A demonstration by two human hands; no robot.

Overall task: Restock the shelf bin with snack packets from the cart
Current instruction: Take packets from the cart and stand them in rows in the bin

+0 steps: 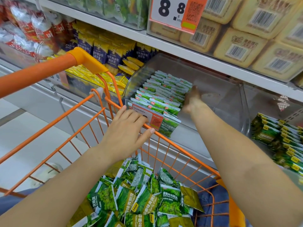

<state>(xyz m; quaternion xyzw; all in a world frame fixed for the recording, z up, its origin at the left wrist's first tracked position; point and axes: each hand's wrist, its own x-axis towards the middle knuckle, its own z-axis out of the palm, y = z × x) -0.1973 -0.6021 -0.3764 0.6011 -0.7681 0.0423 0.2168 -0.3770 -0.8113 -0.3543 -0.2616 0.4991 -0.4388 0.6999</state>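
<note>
Fingers (131,117) of the left hand (126,128) are laid spread on the orange wire cart's rim (172,143), while the right hand (192,99), too blurred for its fingers to be told, is held against upright green snack packets (162,95) in the clear plastic shelf bin (221,89).

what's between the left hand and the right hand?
Head view: left hand rests on the cart rim; rows of green packets in the bin separate it from the blurred right hand.

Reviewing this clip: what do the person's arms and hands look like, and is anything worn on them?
Both forearms are bare, with no sleeves in view. The left hand shows no glove, ring or watch. The right hand is motion-blurred, so small items there cannot be ruled out; its wrist looks bare too.
</note>
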